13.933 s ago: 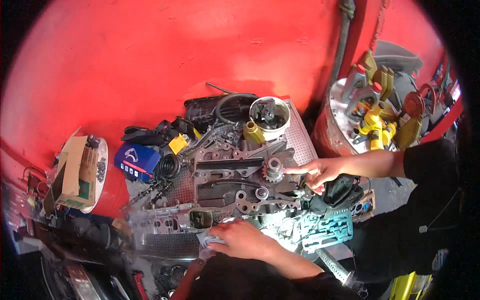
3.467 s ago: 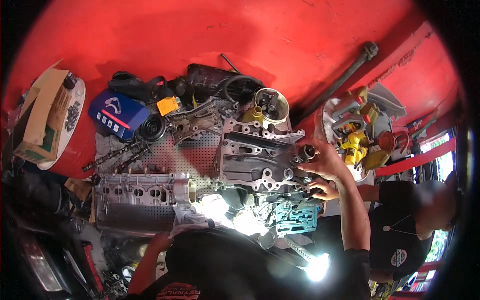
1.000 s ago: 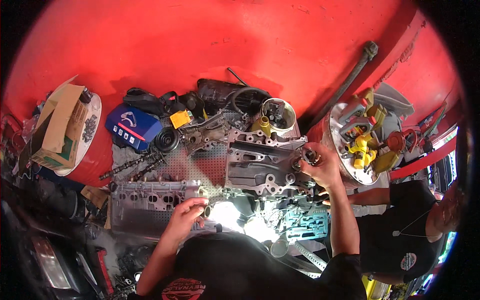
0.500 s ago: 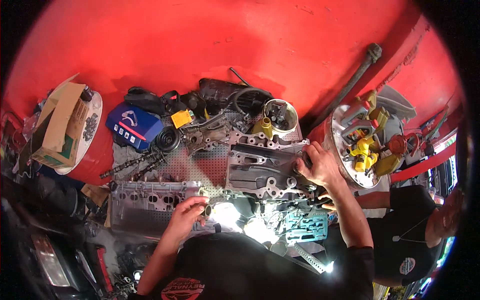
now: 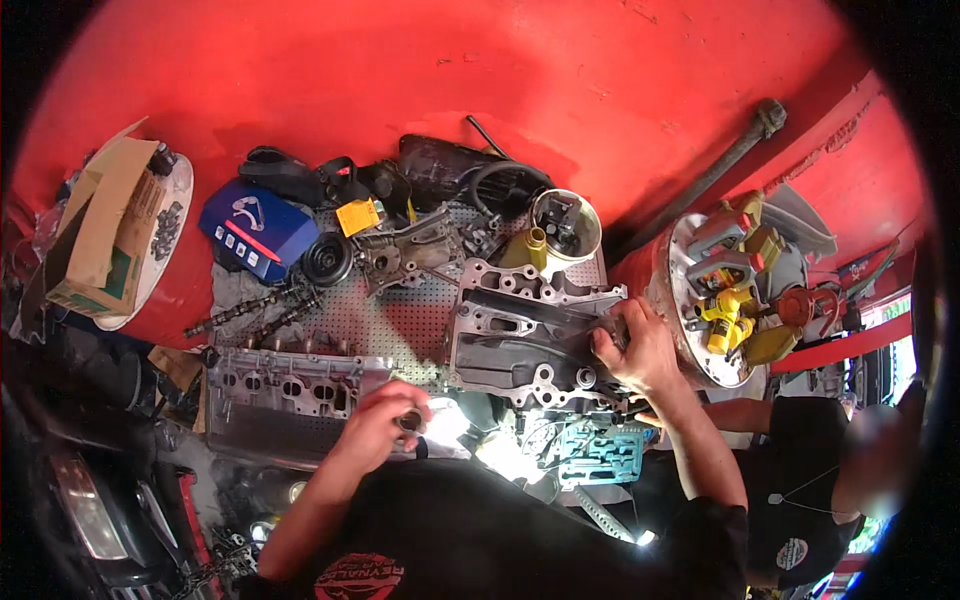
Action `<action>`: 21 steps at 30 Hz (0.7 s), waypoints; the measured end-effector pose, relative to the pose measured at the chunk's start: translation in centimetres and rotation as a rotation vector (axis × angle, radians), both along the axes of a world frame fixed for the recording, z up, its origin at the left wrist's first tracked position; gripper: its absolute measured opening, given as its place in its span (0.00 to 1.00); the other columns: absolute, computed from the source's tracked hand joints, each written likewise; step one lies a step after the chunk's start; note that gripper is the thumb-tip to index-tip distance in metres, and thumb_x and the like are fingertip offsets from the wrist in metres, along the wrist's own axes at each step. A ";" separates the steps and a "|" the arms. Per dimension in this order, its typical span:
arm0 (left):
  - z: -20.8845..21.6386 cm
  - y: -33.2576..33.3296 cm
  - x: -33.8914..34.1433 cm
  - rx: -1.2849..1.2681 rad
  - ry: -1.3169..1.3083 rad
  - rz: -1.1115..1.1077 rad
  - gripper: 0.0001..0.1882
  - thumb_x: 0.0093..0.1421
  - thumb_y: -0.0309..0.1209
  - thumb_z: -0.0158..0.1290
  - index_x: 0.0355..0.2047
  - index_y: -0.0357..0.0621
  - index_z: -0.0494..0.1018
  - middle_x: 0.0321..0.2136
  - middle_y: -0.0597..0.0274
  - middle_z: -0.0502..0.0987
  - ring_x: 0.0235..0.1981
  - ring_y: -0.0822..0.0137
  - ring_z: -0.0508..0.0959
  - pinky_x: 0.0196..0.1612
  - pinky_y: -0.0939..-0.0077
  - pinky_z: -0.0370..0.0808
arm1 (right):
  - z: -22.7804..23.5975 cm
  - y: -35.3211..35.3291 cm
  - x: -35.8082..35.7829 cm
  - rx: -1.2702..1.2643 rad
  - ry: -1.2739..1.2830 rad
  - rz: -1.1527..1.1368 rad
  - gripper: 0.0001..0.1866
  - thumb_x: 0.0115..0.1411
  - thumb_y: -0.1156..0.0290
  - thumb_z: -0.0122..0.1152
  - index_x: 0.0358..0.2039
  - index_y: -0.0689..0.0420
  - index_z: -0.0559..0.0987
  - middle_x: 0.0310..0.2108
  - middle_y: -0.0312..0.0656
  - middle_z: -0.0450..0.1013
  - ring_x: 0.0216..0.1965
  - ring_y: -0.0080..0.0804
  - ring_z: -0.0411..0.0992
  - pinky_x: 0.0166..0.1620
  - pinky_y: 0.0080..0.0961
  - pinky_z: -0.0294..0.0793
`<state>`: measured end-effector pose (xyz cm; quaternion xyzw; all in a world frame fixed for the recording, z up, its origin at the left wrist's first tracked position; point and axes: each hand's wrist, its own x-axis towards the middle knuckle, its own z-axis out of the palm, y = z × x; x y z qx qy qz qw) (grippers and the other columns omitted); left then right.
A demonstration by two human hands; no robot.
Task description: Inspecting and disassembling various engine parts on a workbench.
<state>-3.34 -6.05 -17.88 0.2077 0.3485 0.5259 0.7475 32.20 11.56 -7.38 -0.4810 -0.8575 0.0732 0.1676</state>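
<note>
A grey metal engine block point(image 5: 515, 352) lies on the perforated bench top. At its right end is my right hand point(image 5: 645, 350), fingers curled and thumb bent against a dark patch. What lies between the fingers is hard to make out. My left hand point(image 5: 378, 428) is closed around a small round metal ring or sleeve point(image 5: 408, 421), held above the bench's near edge. Just left of that hand, a cylinder head point(image 5: 300, 388) with a row of ports rests on the bench.
Beside my right forearm stands a co-worker in a black shirt point(image 5: 800, 445), arm reaching toward the block. A blue tool case point(image 5: 600, 452) lies nearby. Camshafts point(image 5: 270, 310), a pulley point(image 5: 328, 260) and a bucket of parts point(image 5: 595, 235) sit farther back. Bottles cover a drum point(image 5: 685, 300) at right.
My left hand has turned, so the ring's opening now faces up more. My right hand has shifted slightly down along the block's right end. The whole view has tilted a little.
</note>
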 end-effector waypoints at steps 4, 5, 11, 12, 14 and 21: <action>3.5 4.9 6.7 0.175 0.550 -0.307 0.12 0.71 0.37 0.55 0.34 0.43 0.75 0.22 0.68 0.75 0.20 0.76 0.70 0.21 0.78 0.65 | 1.0 -0.8 -0.2 -0.162 -0.124 -0.150 0.29 0.55 0.51 0.70 0.47 0.60 0.75 0.33 0.55 0.76 0.35 0.58 0.78 0.40 0.49 0.77; 4.7 6.2 8.7 0.381 0.813 -0.286 0.15 0.70 0.40 0.56 0.33 0.41 0.75 0.22 0.66 0.75 0.21 0.75 0.72 0.25 0.73 0.69 | 1.6 -0.9 0.0 -0.186 -0.144 -0.185 0.29 0.55 0.51 0.70 0.47 0.60 0.75 0.33 0.55 0.76 0.35 0.58 0.78 0.40 0.49 0.77; 9.7 15.6 17.6 0.615 1.146 -0.187 0.22 0.70 0.45 0.51 0.32 0.36 0.73 0.25 0.43 0.79 0.30 0.40 0.80 0.35 0.47 0.74 | 4.7 0.7 2.9 -0.892 0.370 -0.407 0.38 0.70 0.39 0.51 0.60 0.64 0.74 0.36 0.43 0.79 0.28 0.25 0.72 0.35 0.25 0.74; 9.6 16.6 18.4 0.606 1.211 -0.212 0.22 0.70 0.46 0.50 0.32 0.35 0.74 0.27 0.42 0.80 0.32 0.38 0.81 0.37 0.45 0.74 | 3.6 0.6 2.8 -0.923 0.424 -0.343 0.38 0.70 0.39 0.51 0.60 0.64 0.74 0.36 0.43 0.79 0.28 0.25 0.72 0.35 0.25 0.74; 8.5 18.1 19.1 0.633 1.247 -0.240 0.23 0.70 0.46 0.48 0.32 0.35 0.76 0.28 0.40 0.80 0.34 0.38 0.82 0.41 0.46 0.75 | 0.5 -0.2 2.4 -0.633 0.409 -0.519 0.32 0.73 0.44 0.48 0.57 0.63 0.77 0.33 0.40 0.79 0.28 0.23 0.71 0.34 0.24 0.72; 5.3 18.8 19.9 0.575 1.108 -0.379 0.26 0.72 0.43 0.46 0.24 0.37 0.76 0.17 0.54 0.78 0.21 0.59 0.80 0.31 0.59 0.75 | -5.3 -0.8 2.4 -0.282 0.586 -0.412 0.25 0.76 0.55 0.47 0.37 0.67 0.78 0.20 0.44 0.67 0.25 0.28 0.64 0.31 0.34 0.66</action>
